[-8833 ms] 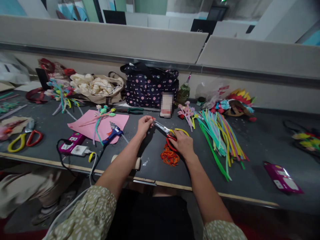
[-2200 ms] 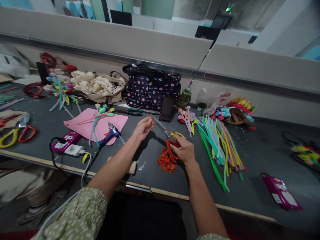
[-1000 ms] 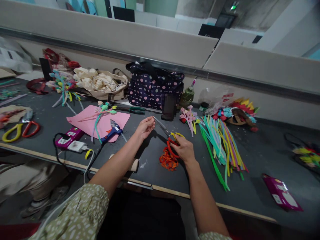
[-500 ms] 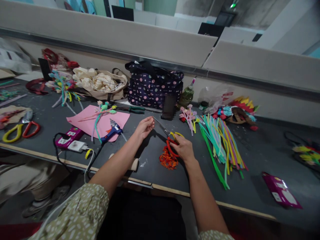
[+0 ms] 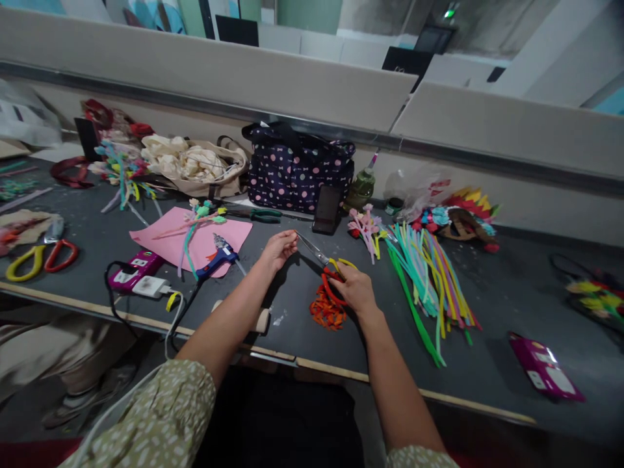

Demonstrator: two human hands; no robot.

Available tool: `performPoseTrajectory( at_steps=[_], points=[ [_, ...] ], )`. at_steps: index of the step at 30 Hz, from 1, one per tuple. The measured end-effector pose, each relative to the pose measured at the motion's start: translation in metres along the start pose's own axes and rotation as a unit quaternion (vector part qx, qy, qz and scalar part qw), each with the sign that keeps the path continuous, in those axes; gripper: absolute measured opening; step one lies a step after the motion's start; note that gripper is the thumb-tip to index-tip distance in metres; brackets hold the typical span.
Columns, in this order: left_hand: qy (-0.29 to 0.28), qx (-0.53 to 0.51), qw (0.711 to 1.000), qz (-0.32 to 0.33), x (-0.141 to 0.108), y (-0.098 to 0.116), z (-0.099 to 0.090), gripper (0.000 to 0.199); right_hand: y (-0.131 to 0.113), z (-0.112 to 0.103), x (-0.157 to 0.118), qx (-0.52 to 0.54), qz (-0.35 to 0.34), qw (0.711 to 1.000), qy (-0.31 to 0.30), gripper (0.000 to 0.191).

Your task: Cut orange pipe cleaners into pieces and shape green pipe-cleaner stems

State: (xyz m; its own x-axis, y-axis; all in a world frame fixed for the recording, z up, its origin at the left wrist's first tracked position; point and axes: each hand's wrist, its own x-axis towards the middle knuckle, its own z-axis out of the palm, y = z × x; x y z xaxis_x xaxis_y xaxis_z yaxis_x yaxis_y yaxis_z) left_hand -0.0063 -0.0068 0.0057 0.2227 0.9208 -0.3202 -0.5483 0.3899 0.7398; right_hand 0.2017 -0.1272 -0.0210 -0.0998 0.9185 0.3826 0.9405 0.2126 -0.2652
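My right hand (image 5: pixel 357 290) is wrapped round the red and yellow handles of a pair of scissors (image 5: pixel 316 251). Their long blades point up and left, toward my left hand (image 5: pixel 281 249). The fingertips of that hand are pinched together right at the blade tips; whatever sits between them is too small to make out. Below the scissors, a small heap of orange-red fuzzy snippets (image 5: pixel 327 312) lies on the dark table (image 5: pixel 292 325), close to my right wrist.
Colourful pipe cleaners (image 5: pixel 429 279) lie right of my right hand. A blue glue gun (image 5: pixel 217 257) rests on pink paper (image 5: pixel 160 231), beside a purple power strip (image 5: pixel 134 270). A phone (image 5: pixel 326 209) leans against a dotted bag (image 5: pixel 297 169). Another pair of scissors (image 5: pixel 36 253) lies left.
The view has shifted slightly. Both hands stay in nearly the same place, with the blade tips still at the left fingertips.
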Motion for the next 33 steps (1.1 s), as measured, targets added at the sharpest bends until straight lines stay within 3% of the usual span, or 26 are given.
performPoseTrajectory(
  at_steps=[14, 28, 33],
  points=[
    [-0.012, -0.010, 1.000, -0.004, -0.0014, 0.0002, 0.0012, 0.018, -0.0047, -0.0056, 0.0002, -0.016, 0.044, 0.997, 0.061, 0.046],
    [-0.003, -0.007, 1.000, -0.019, -0.0036, 0.0016, 0.0038, 0.018, -0.0053, 0.0006, -0.0004, -0.006, 0.016, 1.000, 0.020, 0.042],
    [0.020, 0.008, 1.000, -0.012, -0.0012, 0.0034, 0.0015, 0.014, -0.0049, -0.0012, -0.0003, -0.019, 0.017, 0.999, 0.031, 0.044]
  ],
)
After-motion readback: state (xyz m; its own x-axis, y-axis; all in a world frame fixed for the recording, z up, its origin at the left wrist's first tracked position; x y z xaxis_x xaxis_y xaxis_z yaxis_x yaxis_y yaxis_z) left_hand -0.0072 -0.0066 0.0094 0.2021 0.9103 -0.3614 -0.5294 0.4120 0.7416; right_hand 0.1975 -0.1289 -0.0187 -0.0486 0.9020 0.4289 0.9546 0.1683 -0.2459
